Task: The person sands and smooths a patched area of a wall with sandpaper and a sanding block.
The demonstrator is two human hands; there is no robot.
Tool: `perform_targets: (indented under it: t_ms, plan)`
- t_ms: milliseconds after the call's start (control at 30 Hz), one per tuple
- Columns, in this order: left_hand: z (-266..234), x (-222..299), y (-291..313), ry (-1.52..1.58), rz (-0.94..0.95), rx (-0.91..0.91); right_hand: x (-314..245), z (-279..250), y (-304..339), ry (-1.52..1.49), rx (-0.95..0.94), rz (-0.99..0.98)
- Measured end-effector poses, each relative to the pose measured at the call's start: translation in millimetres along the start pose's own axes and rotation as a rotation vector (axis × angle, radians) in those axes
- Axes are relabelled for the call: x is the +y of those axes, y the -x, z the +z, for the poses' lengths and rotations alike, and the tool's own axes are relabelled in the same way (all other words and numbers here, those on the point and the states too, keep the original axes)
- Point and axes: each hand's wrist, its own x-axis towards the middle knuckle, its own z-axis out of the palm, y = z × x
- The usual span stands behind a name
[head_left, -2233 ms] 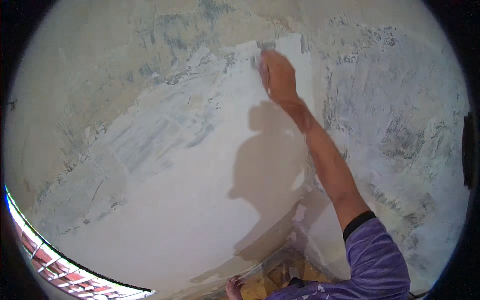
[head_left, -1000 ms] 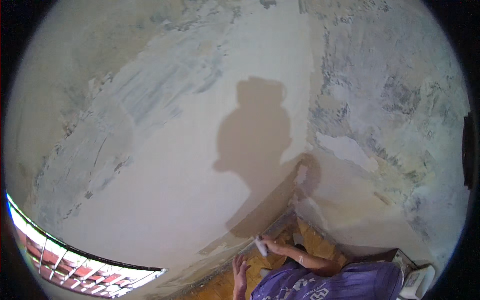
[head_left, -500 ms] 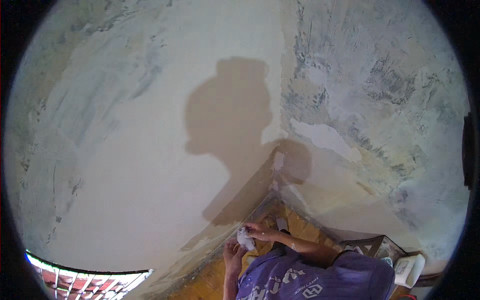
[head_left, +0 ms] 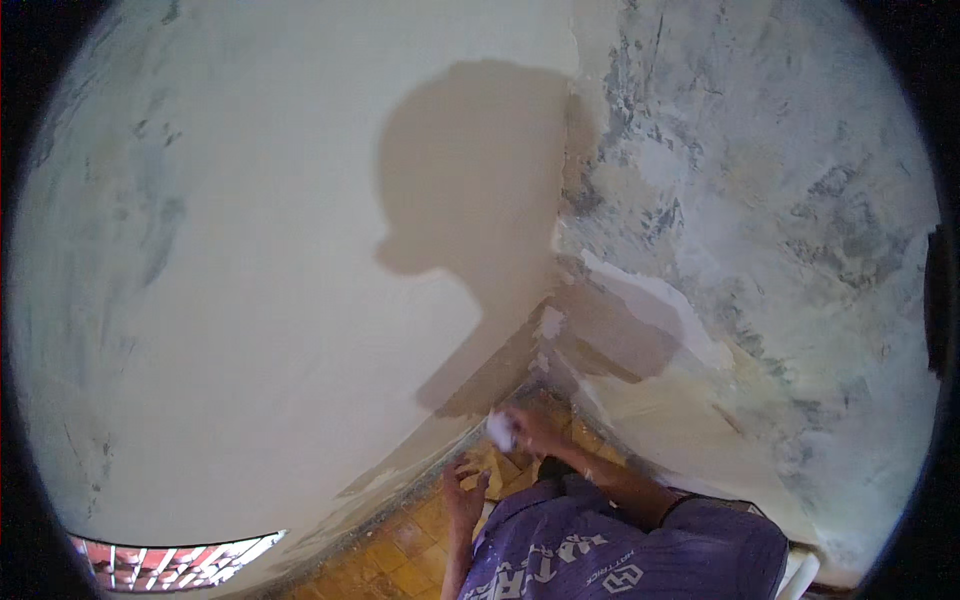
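Note:
My right hand [head_left: 532, 431] is closed on a white wad [head_left: 501, 430], near the foot of the wall corner. Motion smears that hand a little, and I cannot make out what the wad is made of. Lower and to its left, my left hand [head_left: 464, 490] is raised with its fingers apart and nothing in them. The left wall [head_left: 250, 330] carries a smooth pale coat with greyish patches toward its far left. Rougher grey and white patches cover the right wall [head_left: 770, 180].
Yellow-brown floor tiles [head_left: 410, 540] show below the walls. A barred window opening [head_left: 180, 565] lies at the lower left. Part of a white container [head_left: 798, 572] shows beside my purple shirt. My shadow [head_left: 470, 170] falls across the corner.
My hands have parted: the right one has carried the white wad up toward the corner, while the left has let go and opened. The view has shifted, and the container is now mostly hidden.

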Motion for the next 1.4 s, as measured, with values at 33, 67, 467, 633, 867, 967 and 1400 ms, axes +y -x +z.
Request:
perform_targets:
  t_ms: [33, 67, 467, 633, 867, 967, 1400]
  plan:
    - [7, 7, -3, 0.001, -0.002, -0.008, 13, -29, -14, 0.173, 0.230, -0.011]
    - [10, 12, -8, 0.045, -0.062, -0.020, 28, -55, -28, 0.347, 0.457, -0.022]
    - [2, -10, -7, 0.201, -0.119, 0.169, 43, -111, -156, 0.326, 1.148, -0.245]
    - [18, 7, -2, 0.466, -0.352, 0.308, 191, -144, -78, 0.433, 0.340, -0.096]
    - [4, 14, -18, 0.466, -0.175, 0.243, 136, -154, -174, -0.615, 0.838, 0.041]
    - [7, 22, -23, 0.494, -0.235, 0.218, 111, -160, -182, 0.534, 1.355, -0.005]
    - [-115, -26, 35, 0.469, -0.292, 0.131, -101, -68, -107, 0.206, 1.157, -0.397]
